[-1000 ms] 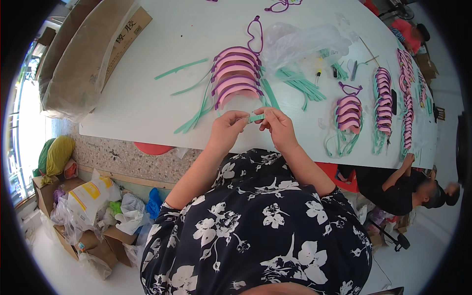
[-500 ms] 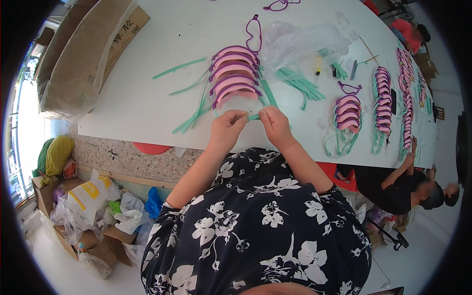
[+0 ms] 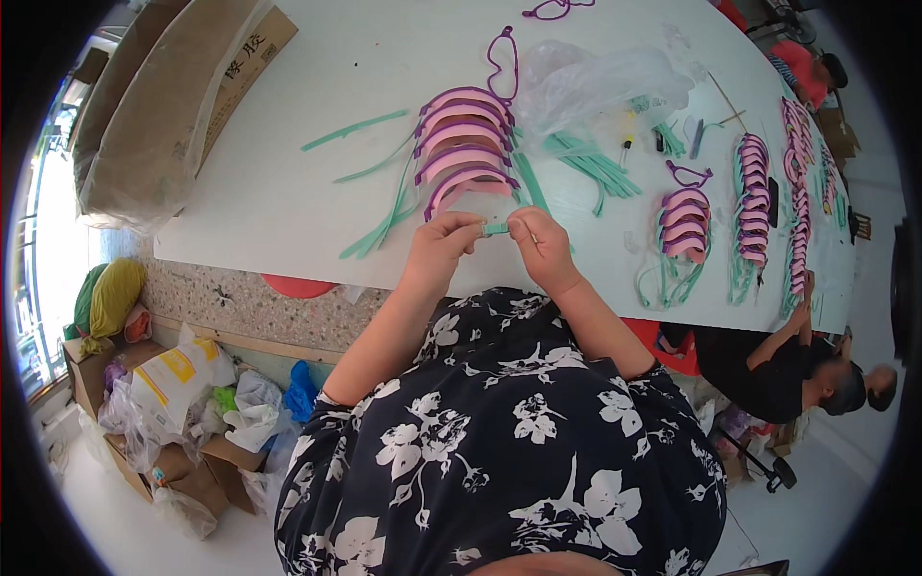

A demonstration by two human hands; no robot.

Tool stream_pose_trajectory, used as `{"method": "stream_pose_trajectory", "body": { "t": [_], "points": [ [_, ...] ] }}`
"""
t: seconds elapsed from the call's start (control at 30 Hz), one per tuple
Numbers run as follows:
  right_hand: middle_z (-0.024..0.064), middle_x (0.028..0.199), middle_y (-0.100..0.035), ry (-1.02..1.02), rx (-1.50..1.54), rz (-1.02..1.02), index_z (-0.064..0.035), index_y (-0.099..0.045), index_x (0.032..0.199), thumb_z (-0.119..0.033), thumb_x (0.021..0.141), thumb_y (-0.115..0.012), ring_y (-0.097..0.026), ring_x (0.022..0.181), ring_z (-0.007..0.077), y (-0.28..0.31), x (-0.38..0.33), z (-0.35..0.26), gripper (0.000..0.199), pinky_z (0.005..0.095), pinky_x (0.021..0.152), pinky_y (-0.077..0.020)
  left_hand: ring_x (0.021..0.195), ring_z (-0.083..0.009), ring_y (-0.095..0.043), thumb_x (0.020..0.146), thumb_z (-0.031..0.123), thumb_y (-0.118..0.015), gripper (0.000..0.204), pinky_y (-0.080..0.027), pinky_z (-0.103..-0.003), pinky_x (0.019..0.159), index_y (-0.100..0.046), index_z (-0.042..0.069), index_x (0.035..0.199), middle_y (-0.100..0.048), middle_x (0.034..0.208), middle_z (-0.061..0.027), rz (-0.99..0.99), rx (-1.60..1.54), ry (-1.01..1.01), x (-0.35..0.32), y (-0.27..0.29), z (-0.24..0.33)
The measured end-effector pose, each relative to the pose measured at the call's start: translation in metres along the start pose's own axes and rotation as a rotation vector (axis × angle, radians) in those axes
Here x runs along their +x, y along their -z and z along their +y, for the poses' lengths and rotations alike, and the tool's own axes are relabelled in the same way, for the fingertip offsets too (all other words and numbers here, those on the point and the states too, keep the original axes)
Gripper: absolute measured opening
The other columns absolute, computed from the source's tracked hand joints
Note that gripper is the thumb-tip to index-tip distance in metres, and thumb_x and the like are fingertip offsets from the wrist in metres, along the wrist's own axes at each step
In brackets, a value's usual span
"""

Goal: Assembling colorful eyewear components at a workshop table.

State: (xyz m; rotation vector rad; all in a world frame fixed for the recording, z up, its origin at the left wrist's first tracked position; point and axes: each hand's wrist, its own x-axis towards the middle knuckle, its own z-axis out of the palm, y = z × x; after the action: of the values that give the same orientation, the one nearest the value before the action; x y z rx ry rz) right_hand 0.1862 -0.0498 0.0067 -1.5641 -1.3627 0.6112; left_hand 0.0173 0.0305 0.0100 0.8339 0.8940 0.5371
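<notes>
Between my two hands is a short length of green strap (image 3: 494, 229), with a small pale piece at its left end that is too small to make out. My left hand (image 3: 440, 252) pinches the left end between thumb and fingers. At the other end, my right hand (image 3: 543, 252) grips the strap in the same way. Just beyond my hands lies a row of pink goggles (image 3: 468, 156) with purple frames, overlapping one another. Green straps (image 3: 394, 223) trail from both sides of the row. A bare purple frame (image 3: 501, 65) touches its far end.
Clear plastic bags (image 3: 595, 86) and a bundle of green straps (image 3: 591, 163) lie right of the row. More goggles (image 3: 684, 223) stand in rows farther right, where a person in black (image 3: 759, 370) sits. A large cardboard box (image 3: 158, 115) occupies the table's left.
The strap between my fingers is now flatter and shows more fully, with the pale piece visible. Both hands stay nearly in place. The whole view has shifted slightly.
</notes>
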Motion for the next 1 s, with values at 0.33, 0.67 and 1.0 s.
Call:
{"method": "stream_pose_trajectory", "body": {
  "t": [0.33, 0.67, 1.0],
  "points": [
    [0.0089, 0.084, -0.059, 0.004, 0.053, 0.001, 0.0023, -0.06, 0.088, -0.013, 0.097, -0.052, -0.055, 0.073, 0.0168, -0.001, 0.001, 0.003, 0.019, 0.0272, 0.068, -0.0453, 0.066, -0.0113, -0.05, 0.085, 0.003, -0.062, 0.019, -0.037, -0.024, 0.061, -0.067, -0.005, 0.101, -0.059, 0.076, -0.003, -0.081, -0.223, 0.069, 0.007, 0.007, -0.006],
    [0.0104, 0.083, -0.061, 0.001, 0.097, -0.004, 0.0008, -0.062, 0.088, -0.012, 0.093, -0.057, -0.057, 0.072, 0.0198, 0.003, -0.001, 0.012, 0.015, 0.0293, 0.067, -0.0467, 0.068, -0.0099, -0.051, 0.084, 0.006, -0.066, 0.019, -0.039, -0.023, 0.063, -0.068, -0.004, 0.101, -0.06, 0.078, -0.0018, -0.062, -0.029, 0.033, 0.013, 0.004, -0.008],
    [0.0096, 0.093, -0.063, -0.196, -0.068, 0.336, -0.0036, -0.063, 0.09, -0.011, 0.086, -0.064, -0.06, 0.071, 0.0197, 0.064, 0.058, 0.075, 0.008, 0.0307, 0.062, -0.0476, 0.072, -0.0062, -0.053, 0.085, 0.007, -0.069, 0.017, -0.042, -0.02, 0.065, -0.067, 0.0, 0.1, -0.062, 0.081, 0.0008, -0.006, 0.357, -0.037, 0.006, -0.002, -0.017]
  ]
}}
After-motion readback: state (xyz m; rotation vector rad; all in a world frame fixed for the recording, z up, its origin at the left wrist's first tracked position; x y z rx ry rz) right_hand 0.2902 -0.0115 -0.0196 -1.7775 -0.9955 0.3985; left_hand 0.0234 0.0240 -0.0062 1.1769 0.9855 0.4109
